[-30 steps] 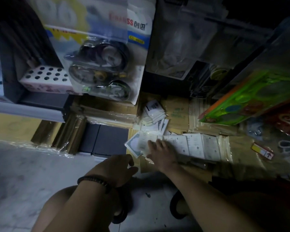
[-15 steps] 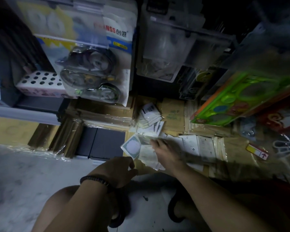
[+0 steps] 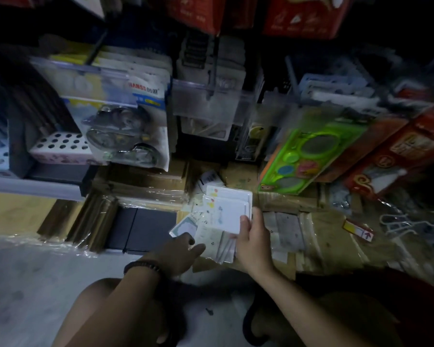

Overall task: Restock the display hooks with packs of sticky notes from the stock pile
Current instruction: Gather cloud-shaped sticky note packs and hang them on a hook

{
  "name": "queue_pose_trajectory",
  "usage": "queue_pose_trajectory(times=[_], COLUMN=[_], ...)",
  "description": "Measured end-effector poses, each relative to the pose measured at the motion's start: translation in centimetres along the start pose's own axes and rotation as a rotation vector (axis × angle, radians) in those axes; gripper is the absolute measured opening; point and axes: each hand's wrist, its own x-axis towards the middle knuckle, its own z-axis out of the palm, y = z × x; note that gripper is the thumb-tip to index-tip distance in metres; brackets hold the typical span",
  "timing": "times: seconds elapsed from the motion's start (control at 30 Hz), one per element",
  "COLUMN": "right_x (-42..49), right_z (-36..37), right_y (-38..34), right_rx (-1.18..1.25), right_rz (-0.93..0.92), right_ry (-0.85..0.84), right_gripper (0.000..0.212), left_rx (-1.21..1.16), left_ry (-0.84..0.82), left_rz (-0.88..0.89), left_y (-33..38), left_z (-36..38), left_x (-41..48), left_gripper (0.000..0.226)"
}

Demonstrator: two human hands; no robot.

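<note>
Nearest, your left hand, with a beaded bracelet on its wrist, reaches low to the stock pile on the floor. Its fingers touch a green-bordered pack; it is too dark to tell whether they grip it. Just beside it, your right hand is raised above the pile, thumb and fingers clamped on a fanned bunch of sticky-note packs. Beyond lie plastic-wrapped cartons. Farthest, a correction-tape blister card and a green stencil set hang on display.
</note>
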Motion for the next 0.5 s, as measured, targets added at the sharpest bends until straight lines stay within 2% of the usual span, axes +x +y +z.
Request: queue_pose_trajectory(times=[0.07, 0.17, 0.27, 0.3, 0.37, 0.5], right_x=[-1.4, -3.3, -5.2, -6.0, -7.3, -9.2], right_z=[-0.1, -0.3, -0.6, -1.0, -2.0, -5.1], right_y=[-1.4, -2.9, -4.0, -4.6, -5.8, -7.8], right_rx=[0.255, 0.554, 0.613, 0.625, 0.626, 0.539], right_rz=[0.102, 0.267, 0.350, 0.351, 0.313, 0.142], right_ry=[0.038, 0.065, 0.091, 0.097, 0.097, 0.055], right_gripper=[0.010, 0.015, 0.021, 0.023, 0.026, 0.011], left_rx=[-0.193, -0.704, -1.098, -1.187, -1.301, -1.307], left_ry=[0.006, -0.014, 0.033, 0.055, 0.083, 0.201], left_rz=[0.006, 0.048, 0.169, 0.220, 0.328, 0.470], left_y=[1.3, 3.5, 5.4, 6.0, 7.0, 8.7], left_z=[0.3, 1.0, 1.6, 1.9, 2.4, 2.8], left_x=[-0.7, -2.3, -4.6, -5.4, -7.0, -10.1], left_gripper=[0.061, 0.049, 0.025, 0.024, 0.031, 0.038])
